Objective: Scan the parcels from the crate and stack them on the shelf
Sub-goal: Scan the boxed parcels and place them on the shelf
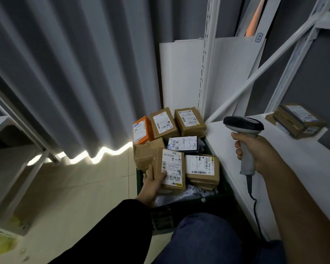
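The left hand (153, 180) grips a brown labelled parcel (171, 168) at its near edge, over the dark crate (224, 189) full of parcels. To the right, the right hand (255, 151) holds a grey barcode scanner (245, 134) above the white shelf (293, 168). Far right on that shelf lies a small stack of parcels (297, 121).

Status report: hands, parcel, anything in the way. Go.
Left hand grips a labelled brown parcel at the crate. Right hand holds the scanner by the shelf. Thumb overlaps the label's edge.
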